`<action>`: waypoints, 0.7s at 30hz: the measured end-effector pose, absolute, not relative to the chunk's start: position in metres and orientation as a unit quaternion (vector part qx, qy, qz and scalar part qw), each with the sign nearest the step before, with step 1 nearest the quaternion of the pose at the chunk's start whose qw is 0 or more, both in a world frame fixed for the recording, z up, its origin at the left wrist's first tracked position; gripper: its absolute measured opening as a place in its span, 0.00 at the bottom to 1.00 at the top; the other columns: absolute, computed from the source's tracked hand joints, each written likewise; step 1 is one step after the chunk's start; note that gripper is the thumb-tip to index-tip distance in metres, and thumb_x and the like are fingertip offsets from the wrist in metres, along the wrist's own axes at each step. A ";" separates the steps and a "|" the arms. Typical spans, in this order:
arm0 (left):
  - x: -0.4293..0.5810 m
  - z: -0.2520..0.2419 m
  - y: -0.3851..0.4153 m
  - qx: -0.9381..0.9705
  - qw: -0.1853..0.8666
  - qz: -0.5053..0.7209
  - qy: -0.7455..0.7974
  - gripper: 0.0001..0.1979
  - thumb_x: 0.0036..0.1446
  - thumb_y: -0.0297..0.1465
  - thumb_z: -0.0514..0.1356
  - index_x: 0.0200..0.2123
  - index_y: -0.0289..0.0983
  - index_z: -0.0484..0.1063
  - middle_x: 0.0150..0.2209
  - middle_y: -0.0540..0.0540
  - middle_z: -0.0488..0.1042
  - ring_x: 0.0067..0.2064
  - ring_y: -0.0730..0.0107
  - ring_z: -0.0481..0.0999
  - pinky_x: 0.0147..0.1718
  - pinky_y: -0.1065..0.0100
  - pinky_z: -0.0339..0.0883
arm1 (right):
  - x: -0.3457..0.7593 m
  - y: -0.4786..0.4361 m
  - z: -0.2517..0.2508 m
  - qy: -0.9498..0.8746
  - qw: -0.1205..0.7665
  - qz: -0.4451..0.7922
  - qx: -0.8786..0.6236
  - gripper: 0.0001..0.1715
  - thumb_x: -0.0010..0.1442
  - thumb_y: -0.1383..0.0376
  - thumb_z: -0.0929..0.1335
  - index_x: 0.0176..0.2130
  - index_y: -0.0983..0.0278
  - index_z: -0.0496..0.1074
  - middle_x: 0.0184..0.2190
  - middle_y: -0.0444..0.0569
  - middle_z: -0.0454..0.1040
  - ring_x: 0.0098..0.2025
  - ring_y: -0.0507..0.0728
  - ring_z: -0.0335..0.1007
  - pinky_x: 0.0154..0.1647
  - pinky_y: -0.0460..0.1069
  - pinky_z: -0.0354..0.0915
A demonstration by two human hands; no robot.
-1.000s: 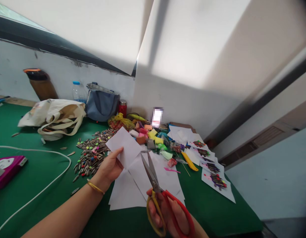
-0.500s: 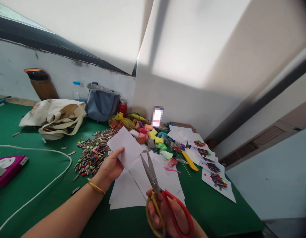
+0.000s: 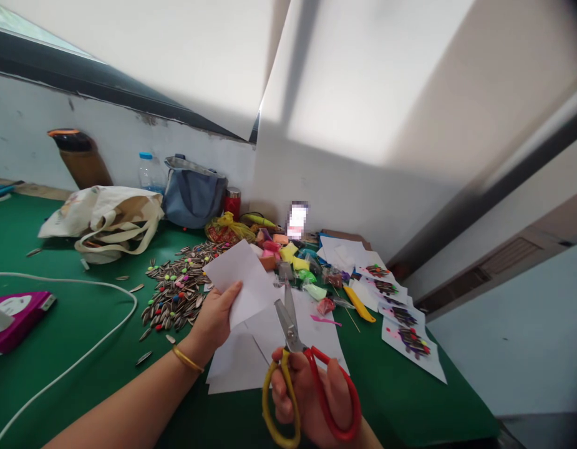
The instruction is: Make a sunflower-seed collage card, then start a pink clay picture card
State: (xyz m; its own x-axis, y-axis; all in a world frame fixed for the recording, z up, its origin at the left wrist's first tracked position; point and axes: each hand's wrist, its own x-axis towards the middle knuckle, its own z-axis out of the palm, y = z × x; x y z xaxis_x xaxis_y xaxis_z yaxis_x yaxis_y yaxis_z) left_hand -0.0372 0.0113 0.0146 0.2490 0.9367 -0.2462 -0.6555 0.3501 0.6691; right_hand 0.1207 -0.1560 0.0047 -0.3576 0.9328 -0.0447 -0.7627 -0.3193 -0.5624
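Observation:
My left hand (image 3: pixel 216 315) pinches the lower edge of a white sheet of paper (image 3: pixel 244 280) and holds it tilted above the green table (image 3: pixel 73 337). My right hand (image 3: pixel 311 399) grips scissors (image 3: pixel 295 358) with one yellow and one red handle loop. The steel blades are slightly apart and point up at the sheet's lower right edge. More white sheets (image 3: pixel 251 358) lie flat under both hands. A gold bangle (image 3: pixel 188 360) circles my left wrist.
A heap of striped sunflower seeds with coloured beads (image 3: pixel 178 293) lies left of the paper. Clay blocks (image 3: pixel 288 255) and decorated cards (image 3: pixel 400 321) sit behind and right. Bags (image 3: pixel 105 218), a bottle (image 3: pixel 150 171), a white cable (image 3: pixel 82 349) and a pink box (image 3: pixel 17 312) occupy the left.
My right hand has brought the scissors up and left, closer to the sheet, and the blades have narrowed. My left hand has shifted slightly right with the paper.

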 end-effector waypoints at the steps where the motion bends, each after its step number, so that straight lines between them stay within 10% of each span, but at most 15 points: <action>1: -0.037 0.015 0.011 0.238 0.743 0.543 0.312 0.25 0.47 0.29 0.71 0.50 0.37 0.73 0.40 0.44 0.82 0.43 0.57 0.81 0.41 0.66 0.76 | 0.121 -0.156 0.005 -0.226 0.535 0.794 -0.180 0.50 0.51 0.33 0.65 0.54 0.69 0.66 0.35 0.52 0.67 0.30 0.52 0.61 0.31 0.47 0.53; 21: -0.037 0.008 0.011 0.325 0.712 0.547 0.297 0.27 0.46 0.31 0.72 0.51 0.37 0.74 0.42 0.43 0.82 0.45 0.55 0.80 0.40 0.65 0.76 | 0.132 -0.150 -0.003 -0.184 0.525 0.820 -0.134 0.47 0.54 0.31 0.62 0.51 0.68 0.70 0.25 0.40 0.61 0.17 0.43 0.46 0.19 0.43 0.44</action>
State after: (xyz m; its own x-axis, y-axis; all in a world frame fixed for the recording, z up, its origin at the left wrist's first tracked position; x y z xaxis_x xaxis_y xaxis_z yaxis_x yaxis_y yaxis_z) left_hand -0.0367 0.0112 0.0084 0.2265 0.9717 -0.0670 -0.5853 0.1907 0.7880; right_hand 0.1317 -0.1504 -0.0030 -0.4128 0.9104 -0.0262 -0.8123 -0.3811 -0.4414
